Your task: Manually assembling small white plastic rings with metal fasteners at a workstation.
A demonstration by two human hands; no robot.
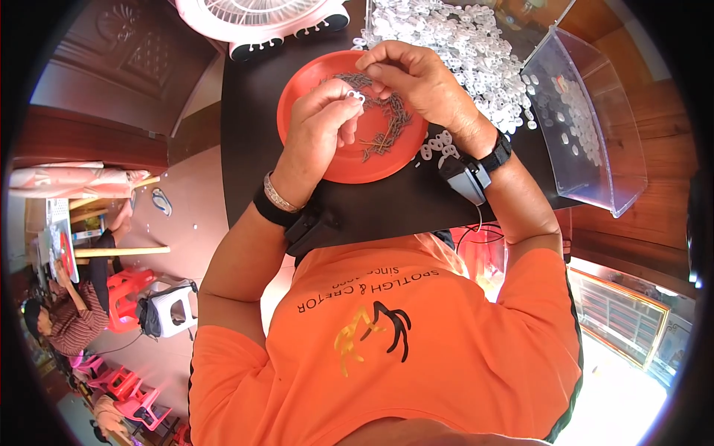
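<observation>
My left hand (318, 125) is closed over the left side of a round red plate (348, 169). Between its thumb and forefinger sits a small white plastic piece (356, 97) with two holes. My right hand (420, 80) is pinched over the plate's far right side, its fingertips apart from the white piece. Anything in that pinch is too small or hidden to name. Thin grey metal pins or screws (392, 125) lie heaped in the plate, partly covered by both hands.
A large pile of similar white pieces (465, 56) covers the far right of the dark table (253, 156). Several lie by my right wrist (439, 145). A clear plastic bin (595, 126) stands right; a pink-white fan (256, 18) is at the back. Another person (74, 320) sits far left.
</observation>
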